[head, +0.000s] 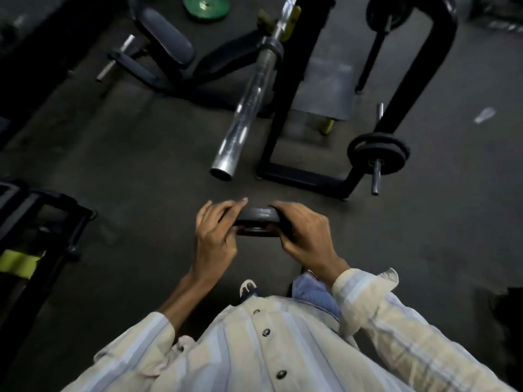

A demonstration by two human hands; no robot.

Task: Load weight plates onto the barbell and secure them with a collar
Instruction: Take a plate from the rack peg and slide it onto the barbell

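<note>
A small dark weight plate [256, 217] is held edge-up in front of my chest. My left hand [216, 233] grips its left rim, and my right hand [302, 230] grips its right rim. The chrome barbell sleeve [243, 117] points toward me from the rack, bare, its open end just above and beyond the plate. No collar is visible on the sleeve.
A black rack upright and foot [285, 114] stands right of the sleeve. Black plates [377, 154] sit on a storage peg at right. A bench [167, 41] and a green plate [206, 5] lie beyond. A dark frame [42, 222] stands at left.
</note>
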